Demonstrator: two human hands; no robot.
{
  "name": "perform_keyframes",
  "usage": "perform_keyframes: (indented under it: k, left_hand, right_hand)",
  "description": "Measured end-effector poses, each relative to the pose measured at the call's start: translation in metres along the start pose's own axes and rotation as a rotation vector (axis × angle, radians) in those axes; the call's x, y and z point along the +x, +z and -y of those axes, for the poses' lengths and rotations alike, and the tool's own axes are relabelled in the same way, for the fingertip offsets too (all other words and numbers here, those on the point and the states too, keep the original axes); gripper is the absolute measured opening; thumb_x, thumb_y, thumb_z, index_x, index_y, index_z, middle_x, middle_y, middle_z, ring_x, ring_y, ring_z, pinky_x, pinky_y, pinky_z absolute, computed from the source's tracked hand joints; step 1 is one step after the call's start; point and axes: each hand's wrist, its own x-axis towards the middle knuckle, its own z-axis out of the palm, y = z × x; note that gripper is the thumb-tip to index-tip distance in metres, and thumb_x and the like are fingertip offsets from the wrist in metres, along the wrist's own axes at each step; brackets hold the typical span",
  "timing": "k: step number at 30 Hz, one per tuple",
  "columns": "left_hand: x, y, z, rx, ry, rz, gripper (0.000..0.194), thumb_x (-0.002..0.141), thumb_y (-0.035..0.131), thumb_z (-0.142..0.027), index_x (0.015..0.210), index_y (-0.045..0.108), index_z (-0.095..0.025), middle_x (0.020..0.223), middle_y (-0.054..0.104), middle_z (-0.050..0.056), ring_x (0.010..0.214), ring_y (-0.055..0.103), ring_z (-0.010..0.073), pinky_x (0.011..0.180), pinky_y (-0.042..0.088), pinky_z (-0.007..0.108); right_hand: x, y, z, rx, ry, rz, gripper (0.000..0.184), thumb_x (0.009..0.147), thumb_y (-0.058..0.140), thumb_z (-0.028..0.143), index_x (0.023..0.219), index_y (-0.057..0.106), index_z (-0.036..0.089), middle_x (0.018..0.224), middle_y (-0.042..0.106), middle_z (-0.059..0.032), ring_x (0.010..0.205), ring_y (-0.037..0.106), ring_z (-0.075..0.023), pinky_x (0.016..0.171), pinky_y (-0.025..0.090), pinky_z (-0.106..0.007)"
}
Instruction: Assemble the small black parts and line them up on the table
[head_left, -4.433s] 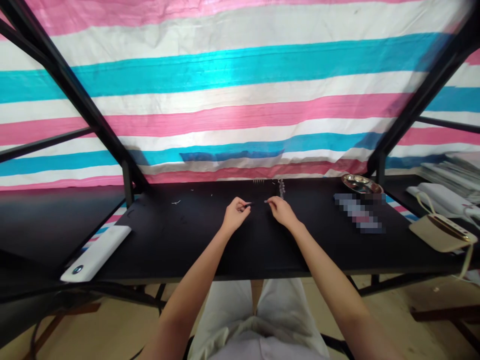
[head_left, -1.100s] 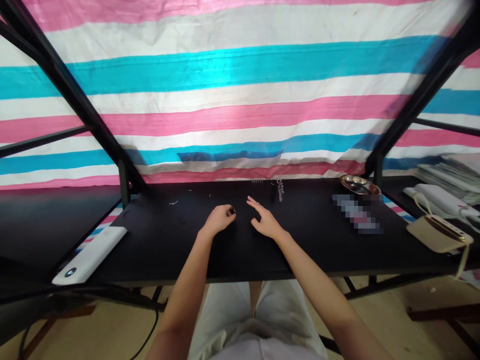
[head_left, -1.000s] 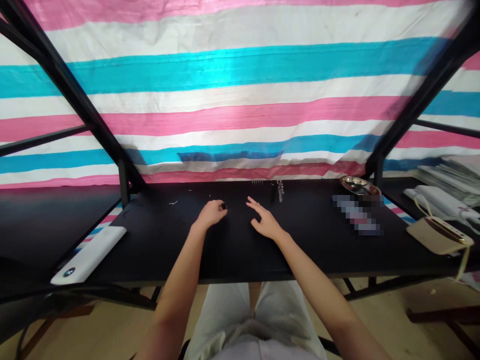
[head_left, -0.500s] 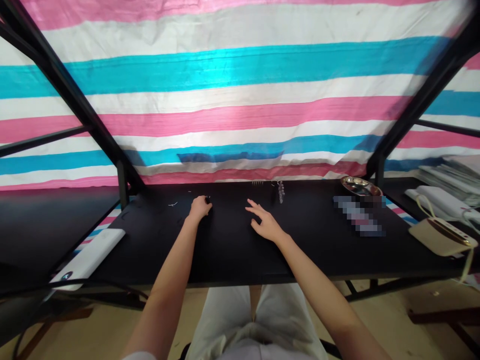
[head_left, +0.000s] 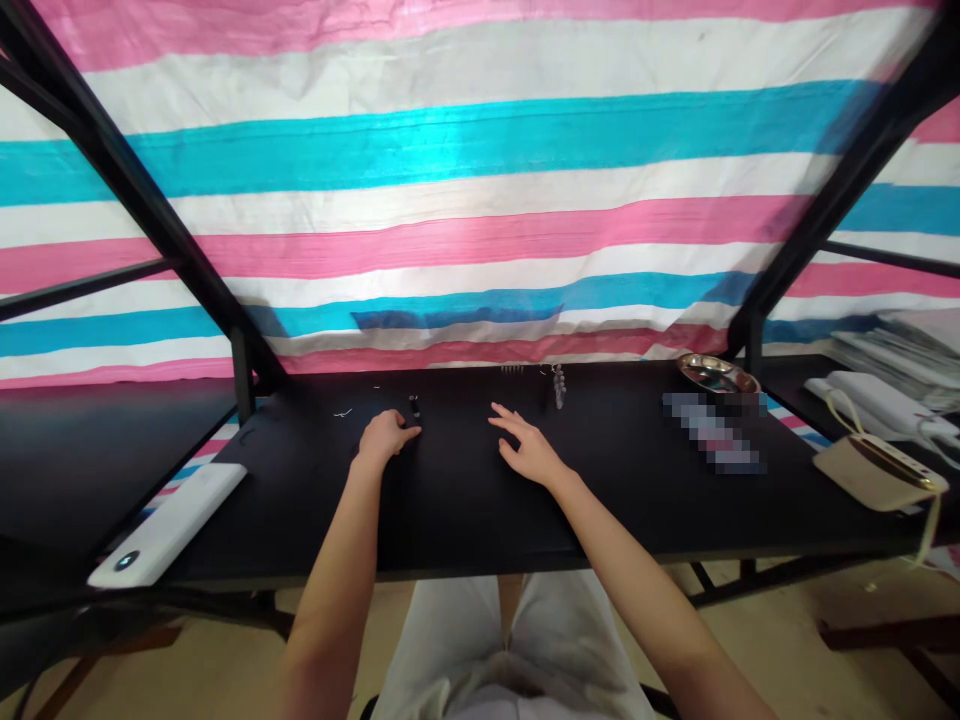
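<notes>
On the black table point(head_left: 465, 530), a small dark object point(head_left: 415, 407) with a light spot lies just beyond my left hand point(head_left: 384, 437); it is too small to name. The thumb of that hand points right, apart from the other fingers, which bend down towards the table. No object shows in its grasp. My right hand point(head_left: 527, 448) rests on the table with fingers spread and holds nothing. Beyond it lies a strand of clear beads or links point(head_left: 559, 387), beside a row of small thin pieces point(head_left: 512, 369) at the back edge.
White thread-like scraps point(head_left: 343, 413) lie at the back left. A long white device point(head_left: 171, 523) is at the left end. A shiny metal dish point(head_left: 718, 374), a blurred-out item point(head_left: 712, 432) and a beige pouch point(head_left: 877, 470) are at the right. Black frame bars point(head_left: 795, 240) slant up both sides.
My left hand has drawn back towards me and slightly left, letting go of the small dark object, which now shows on the table. My right hand has stayed nearly still.
</notes>
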Motion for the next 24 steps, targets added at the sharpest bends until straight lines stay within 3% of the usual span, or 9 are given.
perform_keyframes:
  k: [3,6,10,12,15,18,24]
  left_hand:
    - [-0.021,-0.003,0.009,0.032,-0.010,-0.002,0.038,0.066,0.060,-0.053,0.083,0.059,-0.019,0.054,0.060,0.001,0.052,0.059,0.0174,0.053,0.037,0.024]
    - [-0.044,0.001,0.018,0.008,0.016,0.003,0.039,0.067,0.056,-0.057,0.077,0.059,-0.019,0.058,0.062,0.002,0.055,0.059,0.0177,0.052,0.036,0.024]
    - [-0.076,0.014,0.016,-0.121,0.165,-0.037,0.037,0.072,0.052,-0.055,0.080,0.060,-0.021,0.063,0.062,0.000,0.056,0.059,0.0159,0.052,0.037,0.023]
    - [-0.090,0.021,0.004,-0.202,0.268,-0.084,0.034,0.074,0.051,-0.053,0.082,0.061,-0.021,0.063,0.062,0.000,0.056,0.058,0.0147,0.053,0.038,0.022]
    - [-0.102,0.024,-0.025,-0.323,0.460,-0.071,0.029,0.076,0.051,-0.048,0.082,0.063,-0.022,0.063,0.062,0.000,0.054,0.055,0.0134,0.053,0.037,0.022]
    - [-0.106,0.024,-0.059,-0.420,0.599,-0.058,0.025,0.077,0.052,-0.044,0.078,0.064,-0.022,0.058,0.059,0.000,0.050,0.051,0.0119,0.050,0.036,0.021]
    - [-0.093,0.036,-0.120,-0.509,0.791,-0.111,0.022,0.081,0.049,-0.036,0.080,0.064,-0.020,0.059,0.059,-0.001,0.048,0.048,0.0089,0.051,0.038,0.020]
  right_hand:
    - [0.000,0.000,-0.001,-0.013,-0.003,-0.014,0.042,0.077,0.044,0.012,0.115,0.055,0.022,0.133,0.046,-0.0076,0.122,0.043,-0.0192,0.105,0.029,-0.048]
    - [0.001,-0.002,-0.001,-0.010,0.002,-0.070,0.035,0.078,0.043,0.014,0.110,0.059,0.021,0.123,0.055,-0.0085,0.113,0.053,-0.0191,0.099,0.039,-0.042]
    - [0.004,-0.013,0.002,0.010,0.022,-0.233,0.023,0.079,0.044,0.016,0.091,0.063,0.021,0.092,0.064,-0.0053,0.077,0.063,-0.0147,0.072,0.053,-0.030]
    - [0.008,-0.024,0.004,0.000,0.030,-0.363,0.019,0.079,0.045,0.016,0.086,0.062,0.020,0.081,0.061,-0.0035,0.064,0.059,-0.0122,0.059,0.051,-0.026]
    - [0.015,-0.044,0.004,-0.062,0.043,-0.553,0.013,0.077,0.047,0.018,0.083,0.058,0.020,0.076,0.057,-0.0024,0.063,0.055,-0.0125,0.057,0.047,-0.026]
    - [0.022,-0.062,-0.004,-0.069,0.084,-0.647,0.003,0.076,0.050,0.021,0.079,0.050,0.020,0.069,0.050,0.0011,0.057,0.049,-0.0104,0.055,0.043,-0.024]
    - [0.021,-0.080,-0.040,-0.104,0.145,-0.839,0.018,0.076,0.052,0.027,0.071,0.036,0.021,0.064,0.041,0.0047,0.052,0.040,-0.0083,0.053,0.037,-0.022]
